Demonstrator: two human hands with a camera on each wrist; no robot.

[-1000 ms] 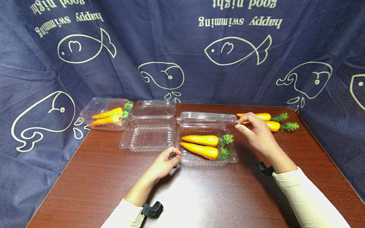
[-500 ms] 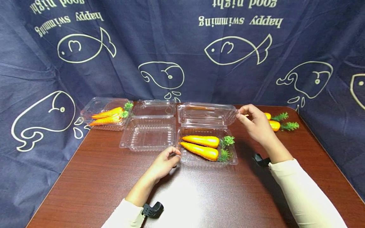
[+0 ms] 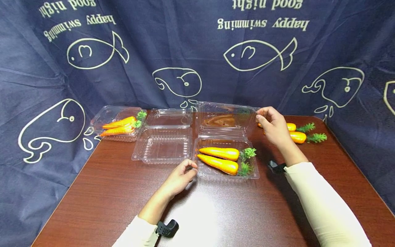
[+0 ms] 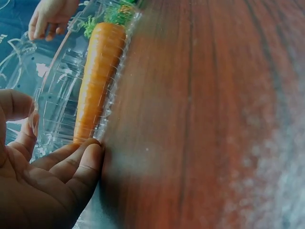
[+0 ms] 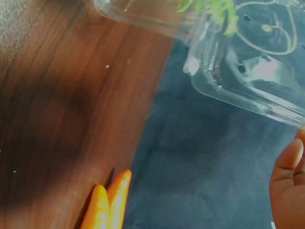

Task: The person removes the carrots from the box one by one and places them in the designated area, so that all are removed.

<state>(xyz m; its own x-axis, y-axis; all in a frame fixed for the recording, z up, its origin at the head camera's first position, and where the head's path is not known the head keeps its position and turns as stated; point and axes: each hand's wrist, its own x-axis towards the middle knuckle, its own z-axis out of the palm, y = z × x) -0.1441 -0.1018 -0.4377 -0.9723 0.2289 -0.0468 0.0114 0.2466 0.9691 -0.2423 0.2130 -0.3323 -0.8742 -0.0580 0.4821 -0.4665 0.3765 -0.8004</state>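
A clear plastic clamshell container sits mid-table with two toy carrots side by side in its base, green tops to the right. My left hand pinches the base at its left edge, near the front; the left wrist view shows thumb and fingers at the rim beside a carrot. At the raised lid, my right hand pinches the right corner. The lid stands up from its rear hinge and mirrors the carrots. In the right wrist view only part of that hand shows, by the lid rim.
Left of it lies an opened clamshell with its lid folded back. A closed clamshell with carrots stands at the far left. Two loose carrots lie behind my right hand. A blue printed curtain hangs along the table's rear.
My right hand has moved up and away from me, swinging the lid higher and farther back. My left hand stays at the container's edge. The carrots in the base have hardly moved.
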